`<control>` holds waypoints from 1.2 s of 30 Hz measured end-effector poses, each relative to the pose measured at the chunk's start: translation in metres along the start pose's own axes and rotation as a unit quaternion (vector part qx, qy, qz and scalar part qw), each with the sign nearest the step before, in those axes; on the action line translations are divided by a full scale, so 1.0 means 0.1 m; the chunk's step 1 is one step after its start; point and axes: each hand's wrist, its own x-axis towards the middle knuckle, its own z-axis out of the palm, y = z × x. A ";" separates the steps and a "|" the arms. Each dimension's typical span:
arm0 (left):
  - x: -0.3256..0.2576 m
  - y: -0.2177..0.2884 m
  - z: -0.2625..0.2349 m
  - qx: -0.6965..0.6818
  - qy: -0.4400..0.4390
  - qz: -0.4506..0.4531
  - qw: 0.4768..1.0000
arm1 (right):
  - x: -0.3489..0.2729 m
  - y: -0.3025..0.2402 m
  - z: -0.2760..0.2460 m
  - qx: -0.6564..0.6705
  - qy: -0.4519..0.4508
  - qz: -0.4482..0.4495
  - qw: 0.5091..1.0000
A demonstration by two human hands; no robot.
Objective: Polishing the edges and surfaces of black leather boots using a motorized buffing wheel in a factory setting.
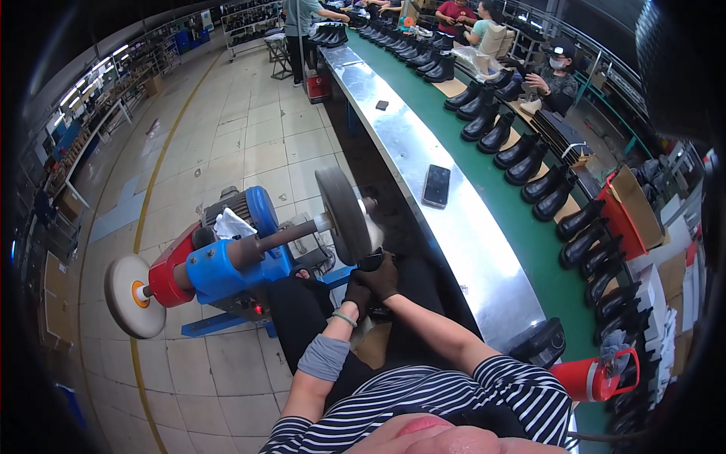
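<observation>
Both hands wear dark gloves and meet just below the grey buffing wheel point(342, 214) of a blue and red polishing machine point(219, 265). The right hand point(380, 274) has its fingers curled closed around a dark boot point(370, 262), held up against the wheel's lower edge; the left hand point(356, 292) sits just beneath, fingers closed on the same boot from below. The machine carries two wheels: the grey one at the hands and a white one point(134, 295) at the far end of its shaft. On the steel bench point(454, 250) lies one black phone point(436, 185). Beyond it, a long row of black boots point(522, 155), too many to count, stands on the green belt point(529, 242). A red jug point(594, 376) stands near the right elbow.
</observation>
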 end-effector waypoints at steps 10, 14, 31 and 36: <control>0.24 -0.61 -0.30 -0.070 0.021 0.028 0.997 | -0.07 -0.01 0.14 -0.001 -0.107 -0.009 0.994; 0.07 -0.43 0.03 -0.050 0.075 -0.008 0.996 | 0.02 0.17 0.05 -0.026 -0.127 -0.029 0.991; 0.45 -0.77 0.03 0.137 -0.139 0.116 0.974 | 1.67 1.28 -1.95 0.073 0.139 0.196 0.968; 0.18 -0.44 0.11 0.051 -0.094 -0.007 0.994 | 2.12 1.68 -2.22 -0.013 -0.061 0.152 0.986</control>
